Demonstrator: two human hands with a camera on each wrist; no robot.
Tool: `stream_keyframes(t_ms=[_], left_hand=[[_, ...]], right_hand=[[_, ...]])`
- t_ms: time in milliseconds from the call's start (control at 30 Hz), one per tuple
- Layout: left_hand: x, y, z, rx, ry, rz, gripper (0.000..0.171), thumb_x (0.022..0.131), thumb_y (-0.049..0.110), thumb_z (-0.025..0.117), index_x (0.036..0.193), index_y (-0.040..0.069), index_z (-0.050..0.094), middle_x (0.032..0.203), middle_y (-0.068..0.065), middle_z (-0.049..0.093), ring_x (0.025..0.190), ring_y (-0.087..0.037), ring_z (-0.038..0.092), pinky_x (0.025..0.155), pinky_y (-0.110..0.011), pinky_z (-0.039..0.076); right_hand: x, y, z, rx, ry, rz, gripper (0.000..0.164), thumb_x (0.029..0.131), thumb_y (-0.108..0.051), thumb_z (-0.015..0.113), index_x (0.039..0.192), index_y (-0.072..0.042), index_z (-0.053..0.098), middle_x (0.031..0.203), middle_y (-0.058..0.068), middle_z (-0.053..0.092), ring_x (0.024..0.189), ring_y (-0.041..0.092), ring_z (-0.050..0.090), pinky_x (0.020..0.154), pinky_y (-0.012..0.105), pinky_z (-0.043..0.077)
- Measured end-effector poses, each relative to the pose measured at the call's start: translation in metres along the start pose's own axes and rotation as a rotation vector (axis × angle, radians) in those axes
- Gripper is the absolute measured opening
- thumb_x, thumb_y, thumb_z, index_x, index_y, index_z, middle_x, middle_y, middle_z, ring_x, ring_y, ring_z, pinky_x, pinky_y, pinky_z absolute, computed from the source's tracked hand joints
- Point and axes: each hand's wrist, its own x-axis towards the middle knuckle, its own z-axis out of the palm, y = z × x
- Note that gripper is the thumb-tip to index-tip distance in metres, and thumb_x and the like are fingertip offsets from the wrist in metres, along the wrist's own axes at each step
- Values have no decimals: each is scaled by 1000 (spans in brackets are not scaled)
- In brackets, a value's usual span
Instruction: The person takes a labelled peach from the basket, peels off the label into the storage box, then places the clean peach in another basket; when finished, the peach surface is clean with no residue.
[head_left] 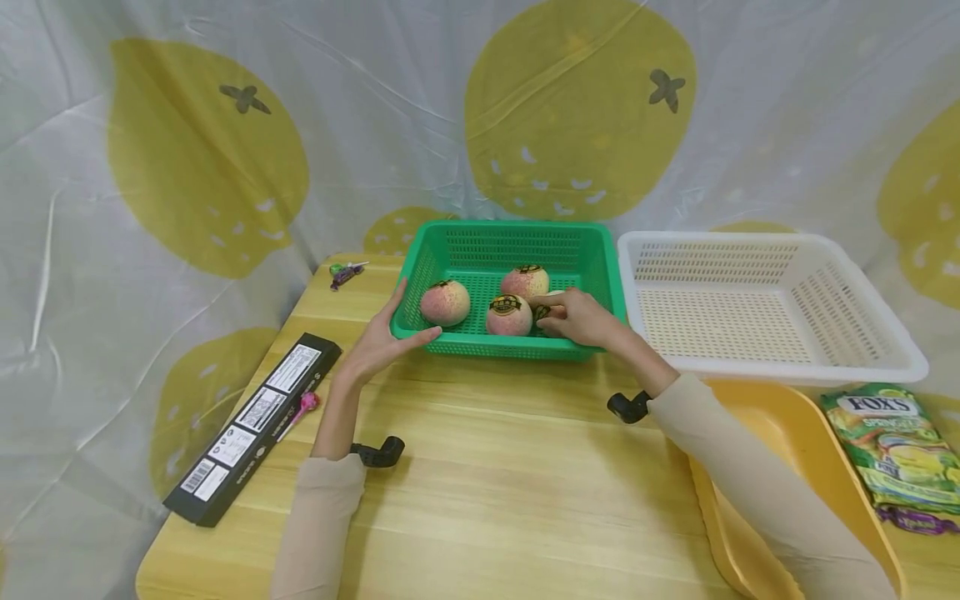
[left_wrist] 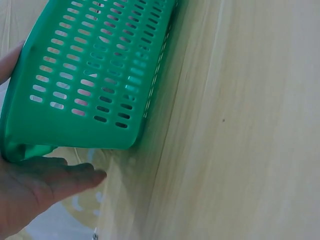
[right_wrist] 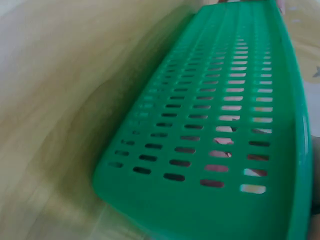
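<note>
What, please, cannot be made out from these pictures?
Head view: most of the fourth fruit, behind the right hand.
Head view: print on the black box, too small.
Head view: snack bag, cut off by the right edge.
Right wrist view: that hand's grip, behind the green basket.

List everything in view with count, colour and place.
Table: one, pale wood, underneath
Curtain: one, white, yellow lemons, behind
First basket: one, green, far middle
Peaches: four, pink-yellow, inside it, one partly hidden
Second basket: one, white, right of first
Tray: one, orange, front right
Snack bag: one, green, right of tray
Wrapper: one, purple, bag's near end
Box: one, black, left edge
Lollipop: one, pink, beside box
Candies: at least two, green and purple, far left corner
Sleeves: two, beige, front
Wrist fittings: two, black, by sleeves
Left hand: one, bare, at first basket's left corner
Right hand: one, bare, pinching a peach
</note>
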Motion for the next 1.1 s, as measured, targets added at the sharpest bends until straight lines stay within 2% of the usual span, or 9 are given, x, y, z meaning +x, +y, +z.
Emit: stream_keyframes(t_ms=[233,467,600,733,800,867,967,1033,1100], left_hand=[[-1,-1,3,-89,34,-32,109,89,43,81,166,39,4,175,-1,12,161,-30,17,126,-57,29],[1,-1,3,-105,59,-54,106,90,41,81,165,41,6,175,1,11,162,-28,11,128,-55,26],[1,1,4,-115,63,-52,105,90,40,81,164,42,7,174,4,10,162,-26,10,128,-53,26],[2,2,5,-119,61,-52,104,90,40,81,164,42,7,174,4,11,162,-25,10,128,-52,26],[2,2,5,-123,62,-54,104,90,40,81,164,42,7,174,4,11,162,-25,11,128,-52,26],[2,3,5,-126,63,-57,105,90,40,81,164,42,7,174,4,11,162,-25,11,128,-52,26],[1,4,5,-138,62,-61,105,90,39,81,165,41,7,174,3,10,162,-25,11,128,-51,26],[1,4,5,-145,62,-65,105,90,38,81,165,40,6,174,3,10,162,-26,11,128,-51,27],[1,4,4,-158,59,-68,106,90,37,81,165,40,6,174,2,9,162,-26,12,128,-51,28]], right_hand=[[2,2,-1,-79,85,91,39,100,-11,68,139,-6,66,57,-2,48,55,12,34,59,29,31],[2,3,-2,-82,144,79,35,96,-7,69,131,-7,72,54,-1,46,49,9,24,51,25,21],[-5,-2,-6,-39,200,69,37,96,-8,70,133,-5,70,70,14,68,47,8,26,51,25,24],[-23,-11,-21,41,259,67,38,99,-17,70,136,-10,69,106,21,76,50,8,30,52,27,27],[-37,-17,-31,124,272,82,38,100,-25,70,138,-17,69,98,22,73,52,11,28,49,28,27],[-54,-23,-39,215,266,94,40,100,-33,70,139,-25,68,112,15,74,63,11,48,50,26,32],[-78,-32,-44,392,206,98,45,101,-34,69,145,-27,63,123,11,73,100,18,69,64,17,49],[-93,-36,-40,487,148,93,48,101,-30,70,147,-24,60,146,5,63,135,17,59,86,14,52],[-105,-40,-32,574,92,85,50,100,-24,71,148,-18,59,151,8,59,136,15,59,98,15,51]])
